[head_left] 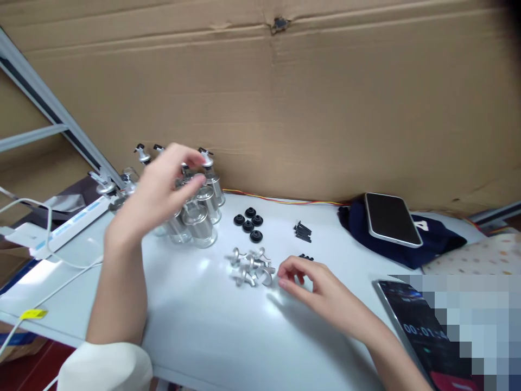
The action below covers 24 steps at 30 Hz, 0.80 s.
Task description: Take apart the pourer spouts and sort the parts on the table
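Observation:
My left hand (pixel 165 187) is raised over a group of clear glass bottles (pixel 199 222), its thumb and fingers apart. Just beyond its fingertips stands a bottle with a silver-and-black pourer top (pixel 207 158); I see no firm hold on it. More silver-and-black tops (pixel 142 155) show behind the hand, which hides part of the group. My right hand (pixel 305 279) hovers low over the table, fingers loosely curved with a gap between thumb and forefinger. Beside its fingertips lies a pile of silver metal spout pieces (pixel 250 266). Several round black stoppers (pixel 248 225) lie behind that pile.
Small black pins (pixel 303 232) lie right of centre, with more black pieces (pixel 306 257) behind my right hand. A phone (pixel 393 219) rests on dark cloth. Another phone (pixel 419 320) shows a timer. A white power strip (pixel 69 228) and cables line the left; cardboard (pixel 285 108) stands behind.

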Available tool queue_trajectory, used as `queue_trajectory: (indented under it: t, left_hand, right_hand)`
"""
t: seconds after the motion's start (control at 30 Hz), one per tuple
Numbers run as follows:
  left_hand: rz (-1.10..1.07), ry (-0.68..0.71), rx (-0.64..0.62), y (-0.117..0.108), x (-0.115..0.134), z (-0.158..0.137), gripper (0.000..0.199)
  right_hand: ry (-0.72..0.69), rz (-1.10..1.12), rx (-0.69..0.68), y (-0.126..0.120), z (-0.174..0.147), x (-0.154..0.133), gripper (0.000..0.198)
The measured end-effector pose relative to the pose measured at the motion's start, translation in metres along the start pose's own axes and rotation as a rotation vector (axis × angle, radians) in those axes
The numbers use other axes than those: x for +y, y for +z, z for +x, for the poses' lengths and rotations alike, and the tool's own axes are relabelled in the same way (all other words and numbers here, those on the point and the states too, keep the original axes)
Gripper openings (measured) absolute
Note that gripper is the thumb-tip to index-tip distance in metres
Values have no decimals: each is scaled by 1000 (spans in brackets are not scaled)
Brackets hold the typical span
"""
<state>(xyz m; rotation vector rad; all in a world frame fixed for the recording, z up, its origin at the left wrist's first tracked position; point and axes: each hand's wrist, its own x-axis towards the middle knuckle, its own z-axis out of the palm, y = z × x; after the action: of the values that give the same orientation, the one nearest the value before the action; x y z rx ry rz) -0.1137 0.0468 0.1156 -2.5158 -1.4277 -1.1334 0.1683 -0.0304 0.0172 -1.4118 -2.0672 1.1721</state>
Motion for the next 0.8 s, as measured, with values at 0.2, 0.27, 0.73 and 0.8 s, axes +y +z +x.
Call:
queue_trajectory:
  t: [0.2,0.27,0.73,0.8]
  left_hand:
    - [-380,-298,413,-15,-55,-11,38]
    - [-439,-367,521,0,-62,-18,32]
    - [-503,-552,575,54,-53,-67,40]
    - [-495,-548,574,52,-42,-73,40]
  right_hand:
    - [-31,17,87,0,0,-1,18]
    - [-54,22,121,1,0,-1,20]
    - [-124,-3,303,4,1,11,30]
    - [-117,31,331,3,0,11,31]
